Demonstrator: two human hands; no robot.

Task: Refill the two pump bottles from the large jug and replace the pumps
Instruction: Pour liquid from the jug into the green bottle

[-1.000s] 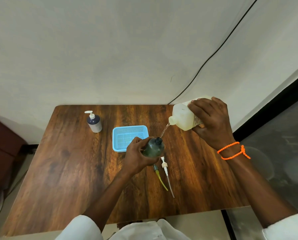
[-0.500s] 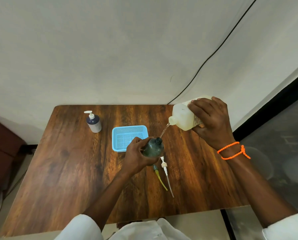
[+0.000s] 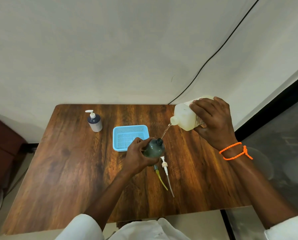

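Your right hand [image 3: 212, 122] gripped the large pale translucent plastic jug [image 3: 186, 116], tilted with its spout down to the left, and a thin stream of liquid [image 3: 165, 132] ran into the open neck of the dark green round bottle [image 3: 154, 148]. Your left hand [image 3: 137, 156] curled round that bottle, which stood on the brown wooden table [image 3: 75, 170]. Two removed pumps, one white [image 3: 164, 164] and one with a yellow tube [image 3: 160, 178], lay just beside it. The dark blue pump bottle [image 3: 95, 122] stood well apart, left of the light blue plastic basket [image 3: 129, 134].
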